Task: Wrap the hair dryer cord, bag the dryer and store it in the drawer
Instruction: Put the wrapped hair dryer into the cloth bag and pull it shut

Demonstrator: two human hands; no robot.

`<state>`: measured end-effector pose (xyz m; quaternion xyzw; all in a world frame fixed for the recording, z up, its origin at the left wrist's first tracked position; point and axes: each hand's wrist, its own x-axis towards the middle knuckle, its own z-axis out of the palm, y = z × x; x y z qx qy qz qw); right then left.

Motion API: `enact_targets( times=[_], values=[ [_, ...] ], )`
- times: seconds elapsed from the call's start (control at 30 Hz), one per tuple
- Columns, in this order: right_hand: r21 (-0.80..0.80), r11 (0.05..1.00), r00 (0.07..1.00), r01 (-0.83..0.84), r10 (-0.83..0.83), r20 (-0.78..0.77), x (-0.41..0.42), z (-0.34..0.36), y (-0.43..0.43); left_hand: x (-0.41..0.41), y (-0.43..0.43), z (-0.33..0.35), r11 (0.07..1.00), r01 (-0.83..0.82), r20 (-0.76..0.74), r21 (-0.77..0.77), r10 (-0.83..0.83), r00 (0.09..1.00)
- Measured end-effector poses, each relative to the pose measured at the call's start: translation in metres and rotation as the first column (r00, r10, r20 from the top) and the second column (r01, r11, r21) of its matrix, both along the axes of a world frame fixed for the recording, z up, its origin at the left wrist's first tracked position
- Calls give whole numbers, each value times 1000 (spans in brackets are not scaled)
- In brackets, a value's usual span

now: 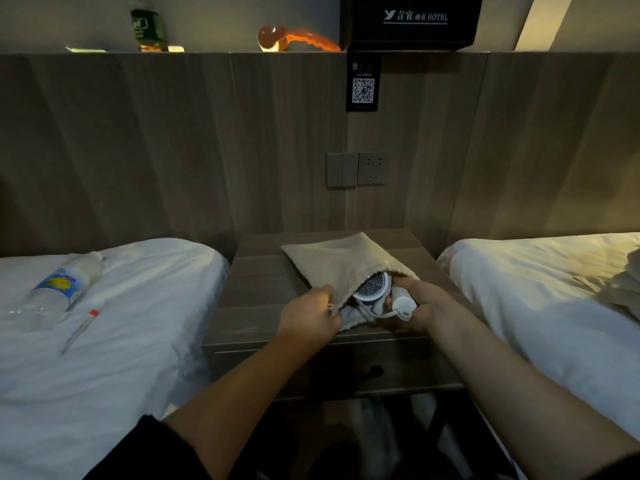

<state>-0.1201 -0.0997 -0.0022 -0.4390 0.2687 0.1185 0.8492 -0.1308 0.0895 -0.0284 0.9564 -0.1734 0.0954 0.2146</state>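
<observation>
A beige cloth drawstring bag lies on the wooden nightstand between two beds. A white hair dryer sits partly inside the bag's mouth, its round grille facing me, with the white cord looped around it. My left hand grips the near left edge of the bag's opening. My right hand holds the dryer's white handle end at the right of the opening. The nightstand's drawer below is closed, with a dark pull.
White beds flank the nightstand, left and right. A plastic water bottle and a pen lie on the left bed. A wall socket and switch sit above the nightstand. A black box stands on the headboard ledge.
</observation>
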Motion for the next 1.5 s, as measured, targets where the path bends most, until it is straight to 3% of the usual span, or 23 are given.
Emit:
enact_targets(
  times=[0.13, 0.27, 0.33, 0.4, 0.47, 0.53, 0.6, 0.7, 0.83, 0.93, 1.07, 1.23, 1.37, 1.43, 1.5],
  values=[
    [129, 990, 997, -64, 67, -23, 3, 2, -8, 2, -7, -9, 973, -188, -241, -131, 153, 958],
    [183, 980, 997, -74, 80, -23, -5, 14, -6, -1, -20, -12, 913, -195, -342, -358, 66, 937],
    [174, 980, 995, -97, 99, -2, -10, 17, -4, -2, -21, -11, 911, -168, -360, -376, 23, 933],
    [216, 970, 993, -110, 115, -11, -17, 21, -2, -3, -20, -10, 947, -116, -354, -299, 2, 935],
    [262, 961, 994, -85, 102, -51, -17, 20, -5, -2, -17, -8, 998, -38, -247, -44, 26, 969],
    [299, 950, 990, -93, 121, -77, -17, 16, -7, -2, -14, -5, 980, -48, -67, 191, 61, 996],
    [287, 952, 990, -106, 129, -62, -18, 15, -6, -1, -15, -5, 971, -96, -44, 218, 108, 993],
    [192, 979, 997, -69, 76, -27, -20, 16, -3, -3, -22, -5, 990, -127, -192, 65, 137, 972],
    [225, 973, 998, -48, 53, -18, -23, 17, 0, -9, -26, -8, 966, -12, -446, -258, -107, 889],
    [140, 990, 999, -30, 26, 35, -27, 18, 7, -7, -15, -3, 927, -8, -520, -376, -204, 829],
    [19, 1000, 996, 25, -26, 83, -16, 7, 19, 3, -2, 7, 938, -71, -445, -339, -93, 891],
    [69, 990, 984, 122, -129, 119, 12, -19, 27, 8, 5, 15, 910, -175, -261, -375, 78, 962],
    [24, 988, 971, 155, -157, 179, 8, -19, 27, 10, 5, 12, 969, -157, -303, -193, 94, 948],
    [83, 988, 969, 132, -146, 199, 1, -15, 25, 12, 10, 8, 977, -172, -298, -123, 129, 946],
    [-3, 994, 972, 107, -104, 212, -6, -11, 20, 13, 14, 6, 980, -166, -266, -114, 130, 955]
  ],
)
